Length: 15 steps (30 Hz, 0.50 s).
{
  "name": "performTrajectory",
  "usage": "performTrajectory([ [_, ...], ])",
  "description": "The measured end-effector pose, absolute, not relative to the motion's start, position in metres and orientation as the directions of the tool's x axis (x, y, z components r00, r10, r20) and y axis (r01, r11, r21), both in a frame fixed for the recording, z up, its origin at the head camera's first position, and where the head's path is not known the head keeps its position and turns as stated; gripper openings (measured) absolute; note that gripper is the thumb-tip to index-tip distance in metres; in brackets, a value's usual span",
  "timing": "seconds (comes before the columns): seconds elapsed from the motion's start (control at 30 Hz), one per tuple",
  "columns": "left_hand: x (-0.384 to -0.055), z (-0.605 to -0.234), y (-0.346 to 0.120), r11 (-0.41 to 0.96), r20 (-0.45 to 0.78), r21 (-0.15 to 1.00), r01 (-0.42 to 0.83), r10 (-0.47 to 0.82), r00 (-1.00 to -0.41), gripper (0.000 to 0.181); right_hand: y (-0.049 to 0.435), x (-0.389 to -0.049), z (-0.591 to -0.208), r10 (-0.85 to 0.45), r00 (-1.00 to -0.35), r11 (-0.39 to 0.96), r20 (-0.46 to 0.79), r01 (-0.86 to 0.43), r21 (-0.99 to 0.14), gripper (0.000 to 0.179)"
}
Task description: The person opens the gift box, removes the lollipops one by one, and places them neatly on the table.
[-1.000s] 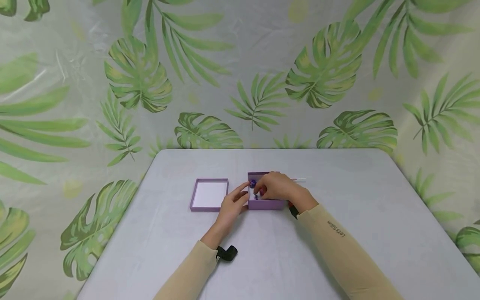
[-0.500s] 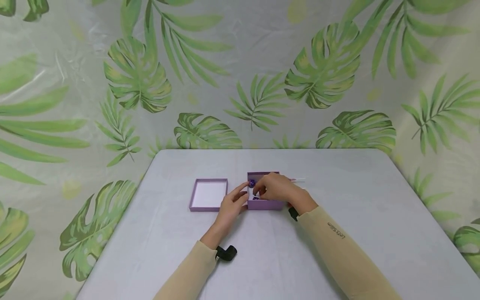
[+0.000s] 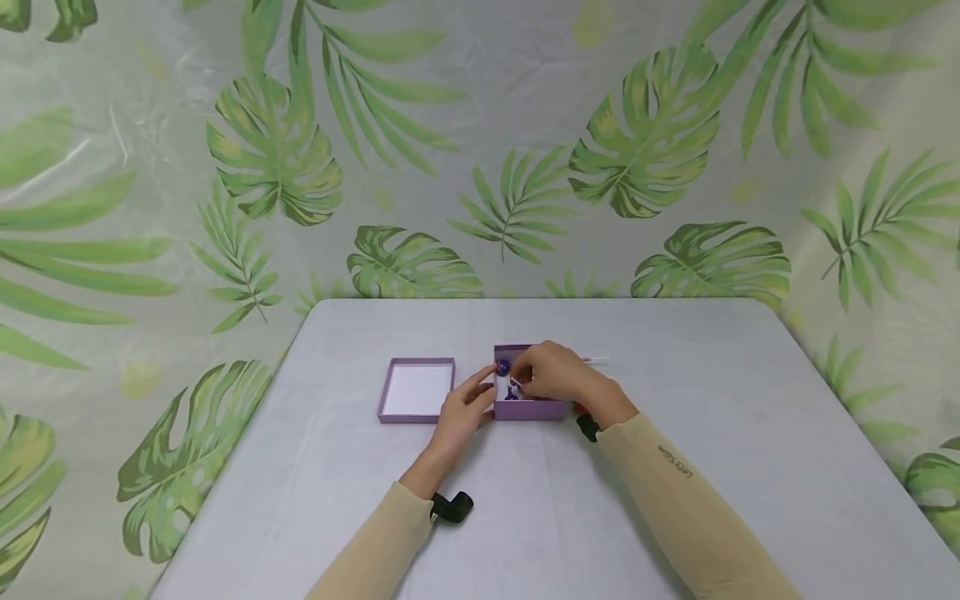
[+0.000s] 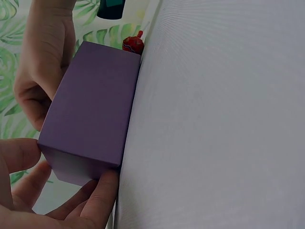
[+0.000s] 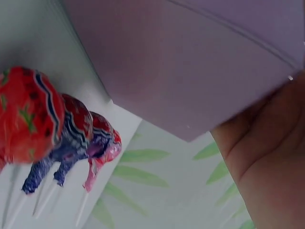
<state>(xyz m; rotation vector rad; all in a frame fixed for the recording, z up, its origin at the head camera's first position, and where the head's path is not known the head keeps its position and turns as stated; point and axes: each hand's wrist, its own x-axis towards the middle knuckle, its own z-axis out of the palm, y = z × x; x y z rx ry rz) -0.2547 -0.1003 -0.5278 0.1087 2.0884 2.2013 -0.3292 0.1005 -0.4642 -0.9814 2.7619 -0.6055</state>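
A purple box (image 3: pixel 531 410) stands uncovered on the table. My left hand (image 3: pixel 461 412) rests its fingertips against the box's left wall, fingers fairly straight; the left wrist view shows the thumb at the upper edge and other fingers lower down. Reaching in over the right side, my right hand (image 3: pixel 553 371) has curled fingers and pinches a lollipop by its white stick (image 3: pixel 517 382), mostly hidden by the hand. Inside, a dark purple-wrapped lollipop (image 3: pixel 503 367) lies at the far left corner, and a purple wrapper end (image 3: pixel 512 393) shows nearer the front.
Left of the box lies its shallow purple lid (image 3: pixel 386 392), white inside facing up. Several wrapped lollipops (image 5: pixel 28 114) lie just right of the box, largely behind my right arm in the head view; one white stick (image 3: pixel 597 360) pokes out. A leaf-patterned curtain (image 3: pixel 510 200) hangs behind the table.
Inside the box, my right fingers have shifted slightly up and a white stick now shows at their tips. The red lollipop seen under them earlier is hidden. My left hand stays put.
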Motion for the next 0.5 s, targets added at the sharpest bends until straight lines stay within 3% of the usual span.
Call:
performTrajectory([
  [0.13, -0.255, -0.527, -0.1, -0.052, -0.014, 0.998, -0.021, 0.128, -0.992, 0.044, 0.108, -0.328, -0.457, -0.601, -0.799, 0.712, 0.023, -0.548, -0.439, 0.005],
  [0.5, -0.256, -0.529, -0.1, -0.044, -0.016, 0.999, -0.022, 0.125, -0.992, 0.044, 0.127, -0.318, -0.439, -0.52, -0.842, 0.699, 0.147, -0.518, -0.493, 0.016],
])
